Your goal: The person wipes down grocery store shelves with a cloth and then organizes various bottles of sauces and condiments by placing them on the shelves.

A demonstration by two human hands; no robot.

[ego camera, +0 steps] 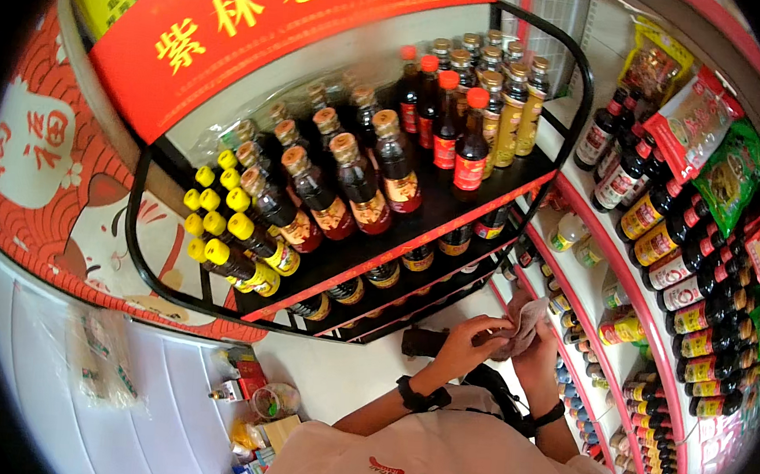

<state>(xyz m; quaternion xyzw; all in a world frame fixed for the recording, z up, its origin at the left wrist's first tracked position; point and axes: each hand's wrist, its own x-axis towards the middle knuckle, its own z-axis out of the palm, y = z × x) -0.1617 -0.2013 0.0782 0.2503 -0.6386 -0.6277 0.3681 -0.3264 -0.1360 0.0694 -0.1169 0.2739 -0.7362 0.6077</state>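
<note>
A crumpled greyish-pink cloth (524, 326) is held in front of my body between both hands. My left hand (472, 342) pinches its left side with thumb and fingers. My right hand (539, 357) holds the cloth's right side from below. A dark band is on each wrist. Ahead of the hands stands a black metal display rack (379, 253) with dark glass bottles on its top shelf: yellow-capped bottles (240, 226), cork-coloured-topped bottles (357, 182), red-capped bottles (472, 144) and gold-labelled bottles (513, 114). Neither hand touches the rack or a bottle.
Curved white shelves with pink edges (633, 307) run down the right side, holding many dark sauce bottles (703, 345) and food packets (735, 169). More bottles stand on the rack's lower shelves. A clear plastic tub (274, 401) and boxes lie at the lower left, beside white panels.
</note>
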